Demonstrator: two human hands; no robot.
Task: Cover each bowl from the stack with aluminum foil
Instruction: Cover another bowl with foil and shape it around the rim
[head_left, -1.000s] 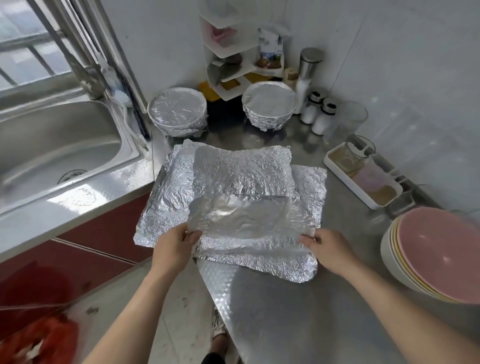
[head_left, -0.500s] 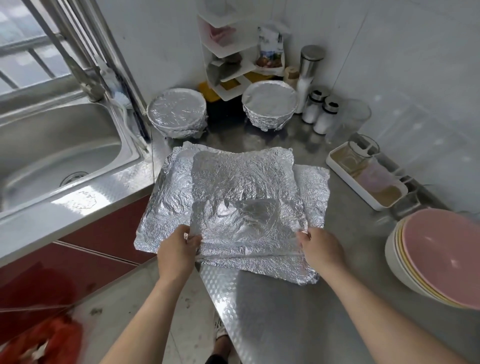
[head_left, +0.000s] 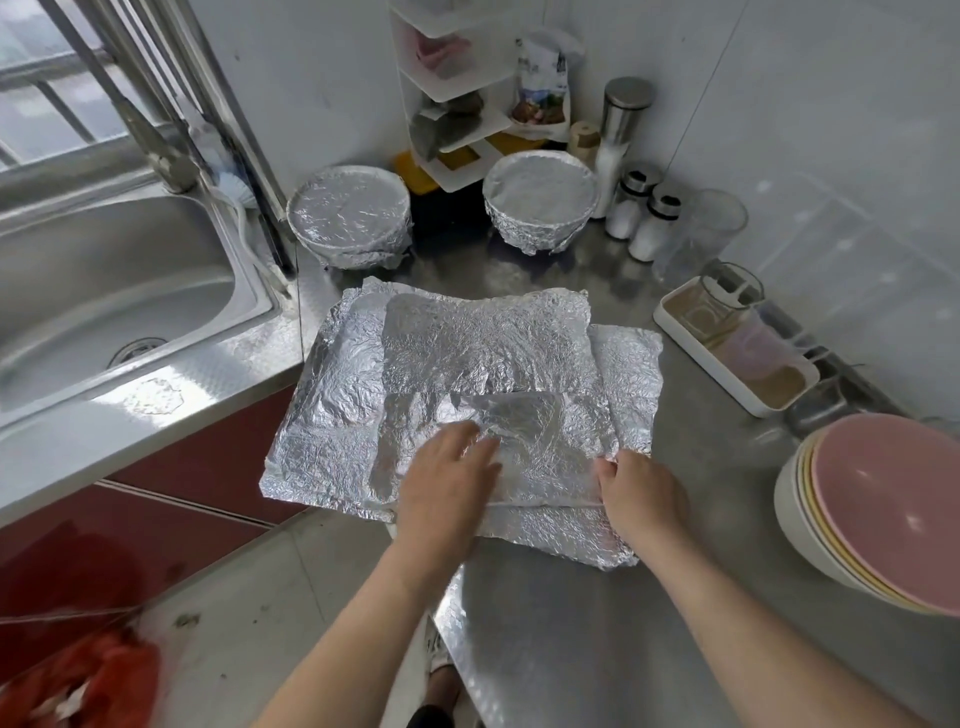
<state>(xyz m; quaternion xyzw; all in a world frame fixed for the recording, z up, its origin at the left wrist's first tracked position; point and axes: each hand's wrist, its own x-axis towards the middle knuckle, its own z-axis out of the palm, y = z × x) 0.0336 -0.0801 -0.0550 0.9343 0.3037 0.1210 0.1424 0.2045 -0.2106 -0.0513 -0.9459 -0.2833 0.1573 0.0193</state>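
A pile of crinkled aluminum foil sheets (head_left: 483, 358) lies on the steel counter (head_left: 597, 639), overhanging its left edge. My left hand (head_left: 447, 483) rests flat on the top sheet's near part, fingers straight. My right hand (head_left: 641, 493) pinches that top sheet's near right corner. A stack of bowls (head_left: 883, 514), pink one on top, sits at the right edge. Two foil-covered bowls stand at the back: one on the left (head_left: 349, 215), one on the right (head_left: 540, 200).
A steel sink (head_left: 109, 291) with a tap lies to the left. At the back stand a white corner shelf (head_left: 457, 93), shakers (head_left: 636, 218) and a glass (head_left: 701, 239). A white tray with a jug (head_left: 737, 353) sits right of the foil.
My left hand let go of the top sheet's left edge and moved right onto the sheet, now lying flat. The right hand keeps its pinch on the corner.
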